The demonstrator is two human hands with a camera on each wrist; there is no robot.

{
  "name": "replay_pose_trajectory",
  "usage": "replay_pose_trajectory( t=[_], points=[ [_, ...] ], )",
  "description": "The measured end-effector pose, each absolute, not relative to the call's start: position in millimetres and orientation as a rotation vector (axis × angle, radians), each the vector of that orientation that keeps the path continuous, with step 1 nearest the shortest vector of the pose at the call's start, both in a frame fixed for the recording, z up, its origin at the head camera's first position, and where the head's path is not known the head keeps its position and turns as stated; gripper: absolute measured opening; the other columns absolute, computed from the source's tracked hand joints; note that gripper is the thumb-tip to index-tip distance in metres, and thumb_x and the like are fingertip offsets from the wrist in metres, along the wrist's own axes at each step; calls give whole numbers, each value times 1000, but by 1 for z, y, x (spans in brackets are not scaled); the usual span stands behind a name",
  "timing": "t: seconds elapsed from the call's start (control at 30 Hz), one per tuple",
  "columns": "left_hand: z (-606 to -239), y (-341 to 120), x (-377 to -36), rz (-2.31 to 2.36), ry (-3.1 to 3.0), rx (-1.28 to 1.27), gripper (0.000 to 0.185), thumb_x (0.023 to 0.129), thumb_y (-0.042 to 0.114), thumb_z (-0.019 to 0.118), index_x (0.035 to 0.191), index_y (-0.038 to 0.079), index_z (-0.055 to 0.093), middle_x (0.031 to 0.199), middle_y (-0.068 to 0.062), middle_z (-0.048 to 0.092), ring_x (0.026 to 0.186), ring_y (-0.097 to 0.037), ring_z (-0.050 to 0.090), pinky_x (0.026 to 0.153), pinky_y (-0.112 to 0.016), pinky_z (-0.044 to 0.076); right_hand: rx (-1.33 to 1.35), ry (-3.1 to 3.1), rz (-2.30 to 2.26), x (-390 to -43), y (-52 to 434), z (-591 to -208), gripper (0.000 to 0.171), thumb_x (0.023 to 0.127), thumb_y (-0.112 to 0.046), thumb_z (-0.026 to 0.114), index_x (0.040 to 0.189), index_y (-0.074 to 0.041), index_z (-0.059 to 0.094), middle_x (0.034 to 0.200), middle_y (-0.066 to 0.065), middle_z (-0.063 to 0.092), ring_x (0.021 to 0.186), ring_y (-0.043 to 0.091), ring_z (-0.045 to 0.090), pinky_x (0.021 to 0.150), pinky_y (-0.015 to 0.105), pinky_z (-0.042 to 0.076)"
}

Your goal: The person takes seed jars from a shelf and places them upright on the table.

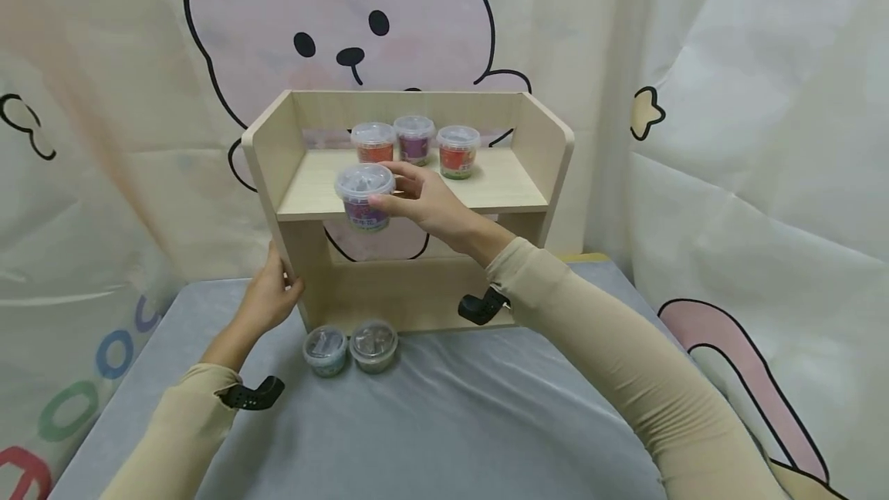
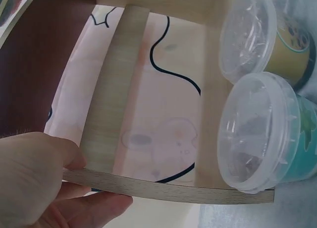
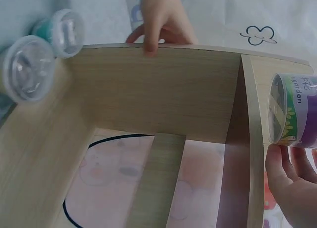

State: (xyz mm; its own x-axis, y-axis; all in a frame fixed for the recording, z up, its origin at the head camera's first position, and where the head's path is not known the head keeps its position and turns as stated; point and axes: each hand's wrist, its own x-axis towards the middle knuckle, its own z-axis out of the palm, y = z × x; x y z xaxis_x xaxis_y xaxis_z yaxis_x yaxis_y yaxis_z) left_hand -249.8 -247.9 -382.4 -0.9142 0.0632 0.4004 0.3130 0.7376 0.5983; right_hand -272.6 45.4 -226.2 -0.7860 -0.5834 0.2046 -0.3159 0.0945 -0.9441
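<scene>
My right hand (image 1: 434,205) grips a purple-labelled plastic tub (image 1: 366,199) with a clear lid, held upright in front of the upper shelf's edge. In the right wrist view the tub (image 3: 296,110) shows a purple and green label, with the fingers (image 3: 292,168) against its side. My left hand (image 1: 268,293) holds the left side panel of the wooden shelf (image 1: 410,211). In the left wrist view that panel's edge (image 2: 168,188) runs between thumb and fingers. On the upper board stand two red-labelled tubs (image 1: 457,153) and another purple-labelled tub (image 1: 415,139).
Two lidded tubs, one teal (image 1: 325,351) and one tan (image 1: 373,346), stand on the grey-blue cloth (image 1: 444,423) before the shelf's lower left. A printed curtain (image 1: 556,21) hangs behind. A black strap device sits on each wrist.
</scene>
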Motion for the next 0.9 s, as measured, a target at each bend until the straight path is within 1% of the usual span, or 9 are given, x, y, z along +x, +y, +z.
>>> replay_pose_trajectory(
  t=[0.17,0.33,0.43,0.5,0.53,0.57,0.67,0.77,0.9],
  points=[
    [-383,-245,-252,-1017,-2590,-270,70,91,2,55,152,6,19,126,-36,60,105,-51,67,83,-59,57,-929,2142,-1758,-265,65,-241,57,101,-7,57,154,-7,38,147,19,54,132,27,55,115,44,44],
    [-382,-247,-253,-1018,-2601,-231,72,91,5,56,153,7,17,128,-36,60,109,-52,66,84,-59,56,-1013,2145,-1736,-258,79,-262,54,99,-1,56,151,2,40,142,27,55,127,25,58,108,37,50],
    [-382,-248,-252,-994,-2618,-231,71,92,5,56,152,6,18,129,-37,59,111,-54,64,87,-62,55,-1037,2129,-1738,-253,85,-279,55,98,-5,61,148,4,42,139,28,56,122,19,60,102,29,52],
    [-381,-248,-252,-970,-2632,-229,70,92,6,57,151,6,19,122,-36,62,107,-52,65,85,-61,55,-1004,2113,-1742,-249,89,-289,57,97,-10,65,148,3,43,139,27,57,121,18,61,101,27,52],
    [-381,-248,-252,-962,-2640,-226,70,92,6,57,151,5,19,119,-35,63,105,-50,66,84,-60,55,-971,2113,-1742,-247,92,-293,58,97,-12,65,148,2,44,140,26,57,122,18,61,102,28,52],
    [-381,-248,-253,-963,-2647,-221,72,92,7,57,153,6,18,120,-35,63,106,-51,65,85,-61,54,-936,2115,-1738,-246,94,-298,58,97,-14,66,149,0,44,140,25,57,123,19,61,103,29,52],
    [-378,-247,-255,-997,-2674,-209,80,93,8,57,158,9,11,127,-36,60,111,-52,63,87,-62,53,-821,2135,-1728,-243,100,-312,58,98,-15,65,150,-3,43,144,22,56,130,26,58,108,35,50],
    [-375,-247,-256,-1050,-2698,-207,87,94,8,55,162,12,1,142,-40,48,123,-58,55,93,-65,51,-750,2146,-1721,-244,104,-328,57,98,-12,64,151,-3,42,145,22,54,133,31,56,110,39,49],
    [-372,-249,-257,-1077,-2710,-205,87,95,9,52,163,14,-2,146,-40,44,126,-59,52,93,-67,50,-716,2128,-1718,-246,106,-344,57,98,-9,64,150,-1,42,147,23,53,135,35,54,111,41,48]
  ],
)
